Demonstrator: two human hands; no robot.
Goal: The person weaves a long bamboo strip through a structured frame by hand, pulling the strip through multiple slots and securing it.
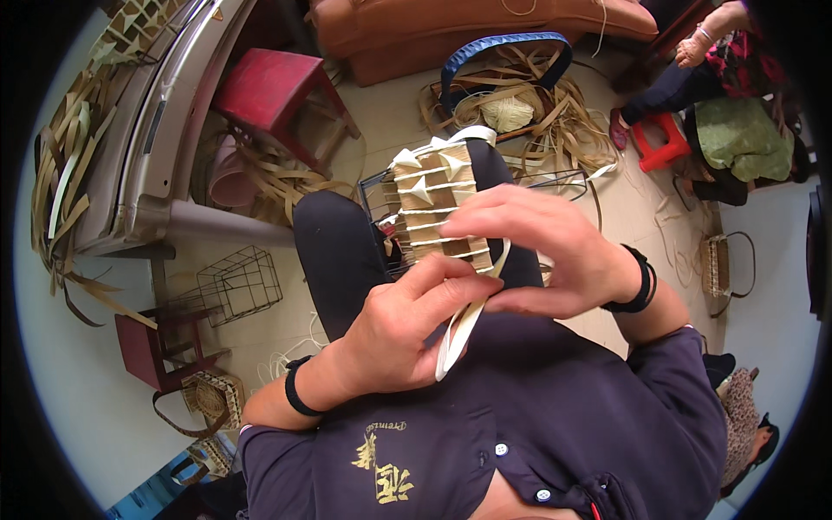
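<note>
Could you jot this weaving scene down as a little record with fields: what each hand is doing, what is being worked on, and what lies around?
Work piece: tan woven panel on a dark wire frame, laced with pale strips and resting on the person's lap
Left hand: left hand pinches a flat cream-coloured strip
Right hand: right hand presses on the panel's near edge
Floor, left: empty wire cage frame and red plastic stool
Floor, ahead: blue handle arching over loose tan strips
Others: another seated person, upper right

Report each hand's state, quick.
Left hand: closed, pinching the pale strip.
Right hand: fingers curled, holding the woven panel.
</note>
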